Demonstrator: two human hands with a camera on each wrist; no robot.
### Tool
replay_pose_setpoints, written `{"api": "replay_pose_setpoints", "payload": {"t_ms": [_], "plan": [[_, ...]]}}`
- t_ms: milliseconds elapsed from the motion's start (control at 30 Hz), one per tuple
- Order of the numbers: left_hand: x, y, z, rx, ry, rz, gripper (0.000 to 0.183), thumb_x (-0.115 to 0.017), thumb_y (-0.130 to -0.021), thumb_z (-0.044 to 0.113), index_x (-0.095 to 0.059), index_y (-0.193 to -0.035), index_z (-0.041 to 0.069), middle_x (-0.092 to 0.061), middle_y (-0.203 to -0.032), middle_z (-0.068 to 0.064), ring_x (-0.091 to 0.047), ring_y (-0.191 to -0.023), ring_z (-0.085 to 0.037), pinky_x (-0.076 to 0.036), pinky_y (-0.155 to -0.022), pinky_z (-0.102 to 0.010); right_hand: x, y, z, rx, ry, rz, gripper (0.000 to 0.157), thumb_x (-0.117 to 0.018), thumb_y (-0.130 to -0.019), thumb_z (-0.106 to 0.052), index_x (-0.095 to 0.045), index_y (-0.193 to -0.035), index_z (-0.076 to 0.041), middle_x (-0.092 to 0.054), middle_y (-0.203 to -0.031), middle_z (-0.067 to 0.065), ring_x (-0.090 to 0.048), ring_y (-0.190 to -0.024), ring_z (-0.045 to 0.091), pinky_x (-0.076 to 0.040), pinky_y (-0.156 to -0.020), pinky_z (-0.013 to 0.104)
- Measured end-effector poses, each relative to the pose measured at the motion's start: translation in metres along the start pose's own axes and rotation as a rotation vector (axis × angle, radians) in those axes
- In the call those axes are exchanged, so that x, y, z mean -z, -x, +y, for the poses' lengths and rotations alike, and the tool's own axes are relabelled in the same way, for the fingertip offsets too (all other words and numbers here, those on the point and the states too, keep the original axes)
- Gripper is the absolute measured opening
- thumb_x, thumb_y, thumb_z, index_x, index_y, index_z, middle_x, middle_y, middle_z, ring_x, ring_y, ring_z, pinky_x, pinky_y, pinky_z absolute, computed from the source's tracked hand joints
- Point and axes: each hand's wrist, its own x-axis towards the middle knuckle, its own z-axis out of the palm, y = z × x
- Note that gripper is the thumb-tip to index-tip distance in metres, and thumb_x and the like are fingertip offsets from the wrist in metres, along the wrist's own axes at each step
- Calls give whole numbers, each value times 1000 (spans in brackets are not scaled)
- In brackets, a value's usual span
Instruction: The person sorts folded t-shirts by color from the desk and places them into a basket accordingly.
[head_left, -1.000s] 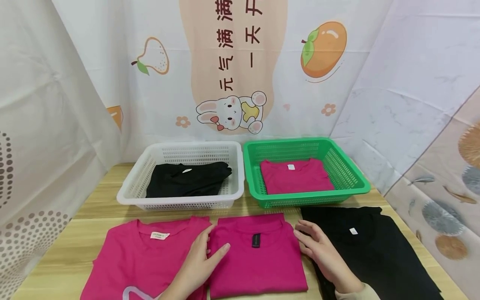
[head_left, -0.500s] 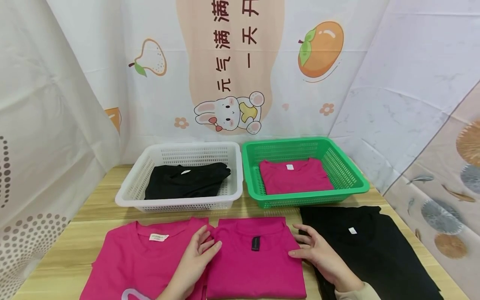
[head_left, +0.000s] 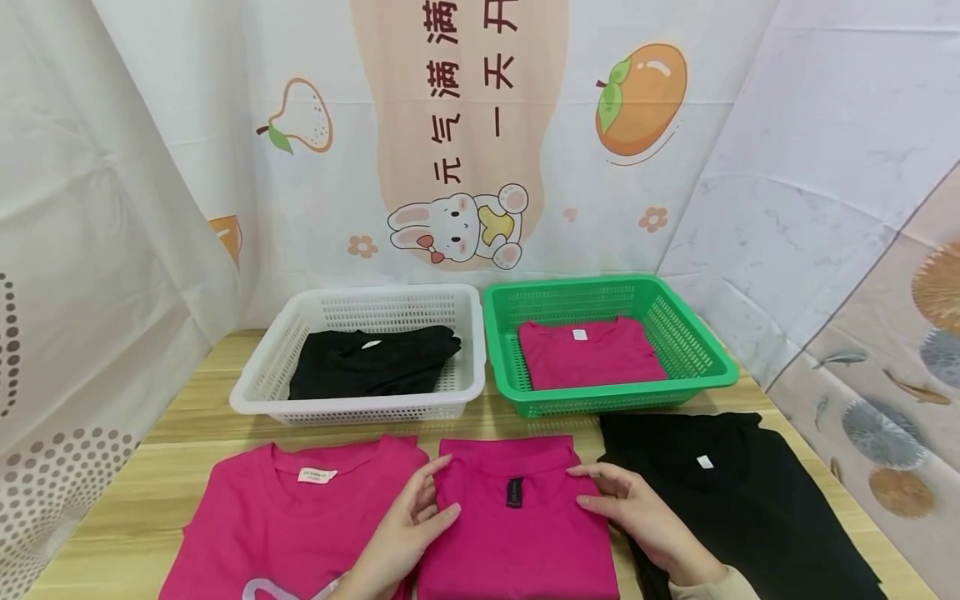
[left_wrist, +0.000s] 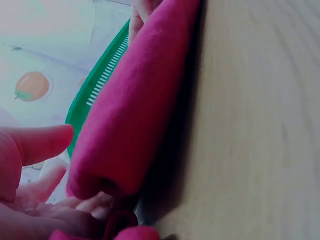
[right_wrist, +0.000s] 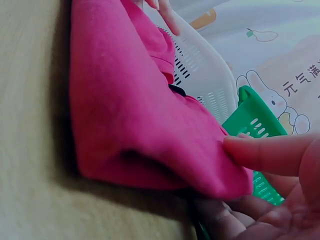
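A folded magenta T-shirt [head_left: 517, 542] with a black neck label lies front centre, between both hands. My left hand [head_left: 408, 525] is at its left side, fingertips against the edge and thumb over the top; in the left wrist view the thumb [left_wrist: 47, 142] stands apart from the cloth. At the opposite side my right hand [head_left: 637, 512] pinches the edge, its thumb [right_wrist: 260, 152] on top and fingers below, as the right wrist view shows. A pink T-shirt [head_left: 262, 517] with a white label lies left, and a black T-shirt [head_left: 750, 508] lies right.
Behind the shirts stand a white basket [head_left: 251, 392] with a folded black garment [head_left: 375, 367] and a green basket [head_left: 720, 371] with a folded pink garment [head_left: 588, 358]. All are on a wooden table [head_left: 180, 408] before a printed curtain [head_left: 322, 200].
The middle T-shirt has shifted slightly right and toward me, and its front edge now leaves the head view. My left hand has moved right with it; the right hand has come further over its edge.
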Motion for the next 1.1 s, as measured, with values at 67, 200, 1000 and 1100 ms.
{"api": "replay_pose_setpoints", "payload": {"t_ms": [67,200,1000,1100], "plan": [[0,0,0,1,18,-51,61,-62,-98,17,-36,-152,6,-41,-150,-26,-55,-126,-28,-52,-93,-30,-1,0,-1,-2,13,-12,50,-65,-96,-19,-53,-140,0,-52,-143,16,-55,-115,10,-52,-88,26],[0,0,1,60,109,-170,68,-69,-91,7,-37,-151,1,-49,-144,-25,-61,-121,-24,-56,-93,-34,-1,2,-1,1,-39,-120,55,-63,-97,-17,-45,-147,-4,-47,-146,15,-57,-118,11,-52,-92,26],[-14,26,85,-62,-26,-72,66,-75,-87,11,-49,-147,17,-64,-126,-17,-70,-102,-21,-60,-80,-32,25,34,-57,319,-203,-315,58,-45,-97,11,-49,-147,-19,-74,-110,6,-71,-99,14,-57,-87,29],[-19,22,98,-98,-58,-21,59,-76,-86,13,-56,-141,17,-65,-126,-16,-71,-96,-19,-60,-78,-31,31,36,-68,351,-140,-205,59,-48,-96,10,-51,-146,-20,-69,-121,-4,-69,-94,8,-57,-81,26]]}}
